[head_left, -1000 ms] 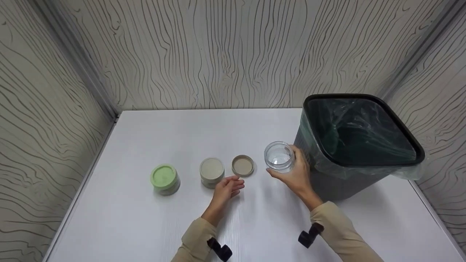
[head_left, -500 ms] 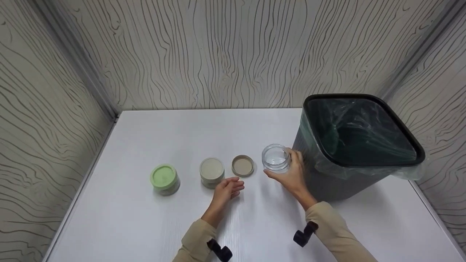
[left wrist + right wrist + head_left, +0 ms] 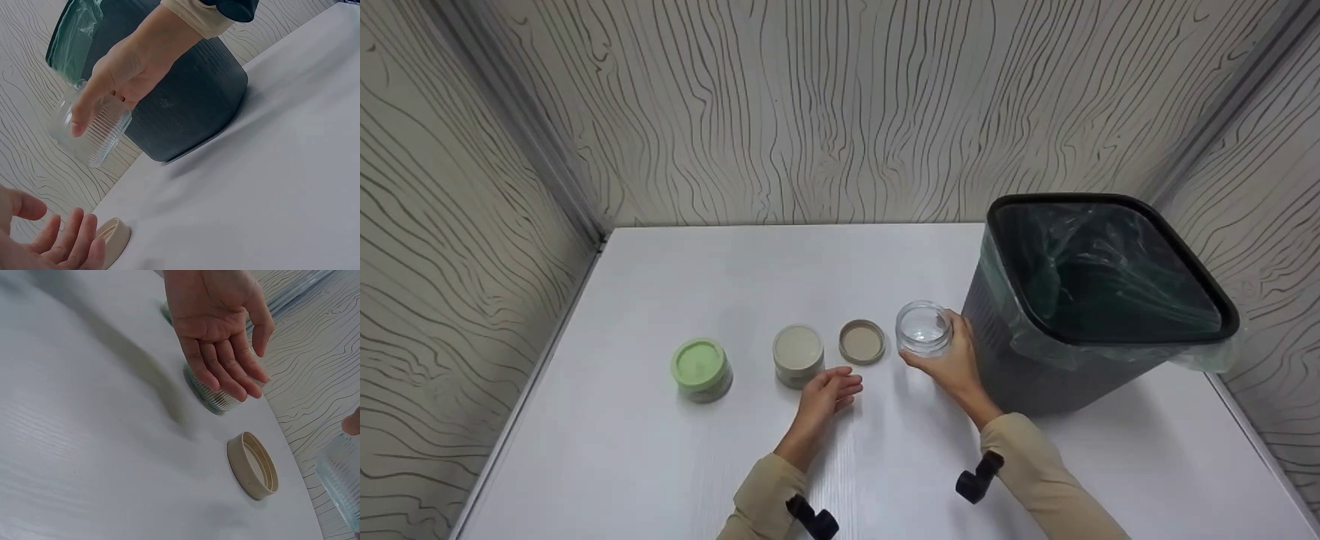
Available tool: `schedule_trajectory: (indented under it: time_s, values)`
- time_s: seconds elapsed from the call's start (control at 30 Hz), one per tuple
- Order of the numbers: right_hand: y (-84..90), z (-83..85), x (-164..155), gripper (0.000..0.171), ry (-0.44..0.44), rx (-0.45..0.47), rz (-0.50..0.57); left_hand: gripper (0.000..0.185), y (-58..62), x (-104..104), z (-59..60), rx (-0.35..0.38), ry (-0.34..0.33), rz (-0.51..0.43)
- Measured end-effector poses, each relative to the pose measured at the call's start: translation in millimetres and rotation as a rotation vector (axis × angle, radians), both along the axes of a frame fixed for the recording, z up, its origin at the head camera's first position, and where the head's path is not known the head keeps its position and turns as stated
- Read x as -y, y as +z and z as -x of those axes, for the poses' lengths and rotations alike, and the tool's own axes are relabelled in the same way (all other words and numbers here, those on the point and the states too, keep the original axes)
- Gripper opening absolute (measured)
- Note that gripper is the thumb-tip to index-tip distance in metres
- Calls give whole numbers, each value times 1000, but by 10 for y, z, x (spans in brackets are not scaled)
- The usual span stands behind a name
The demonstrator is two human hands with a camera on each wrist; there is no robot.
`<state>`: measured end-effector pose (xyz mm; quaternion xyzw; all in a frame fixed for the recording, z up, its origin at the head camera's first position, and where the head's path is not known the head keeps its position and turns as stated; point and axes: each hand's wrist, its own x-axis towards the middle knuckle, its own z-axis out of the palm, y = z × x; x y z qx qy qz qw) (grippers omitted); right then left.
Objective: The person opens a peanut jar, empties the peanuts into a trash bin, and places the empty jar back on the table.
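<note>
**A:** Start at your left. What has shifted there?

**B:** Nothing. The green-lidded jar [image 3: 700,367] and the beige-lidded jar [image 3: 798,354] stand on the white table [image 3: 660,285] just as they did a second ago. Your left hand [image 3: 831,391] hovers in the same place, just in front of the beige-lidded jar, palm up, fingers loose and straight, holding nothing.

**A:** And the loose lid?

**B:** The tan lid [image 3: 861,342] lies rim-up on the table between the beige-lidded jar and the clear one, untouched. From your right wrist you see its hollow side plainly [image 3: 252,464].

**A:** So the change is further right.

**B:** Yes. Your right hand [image 3: 952,364] has its fingers and thumb wrapped round the clear jar [image 3: 923,328], and over the last second you have carried it a little left and down, away from the side of the black bin [image 3: 1110,300] and towards the tan lid. The left wrist view shows the jar tilted and off the table [image 3: 90,132], mouth turned away from the bin; it looks empty.

**A:** What do you read from that?

**B:** I judge the jar is coming back to its lid, with the other two jars not yet opened.
</note>
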<state>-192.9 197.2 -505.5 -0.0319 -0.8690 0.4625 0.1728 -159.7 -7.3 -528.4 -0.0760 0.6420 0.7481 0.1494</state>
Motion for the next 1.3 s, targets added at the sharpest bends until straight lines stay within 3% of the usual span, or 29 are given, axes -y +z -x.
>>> schedule_trajectory:
  time_s: [0.47,1.07,1.3]
  values:
    - [-145,52,7,87,-18,89,50,33,-25,10,-12,2,9,6]
    - [-334,144,-3,88,-35,126,32,36,-50,35,-32,-9,-8,26]
    - [-407,164,11,92,-54,189,20,35,-53,32,-37,-1,0,31]
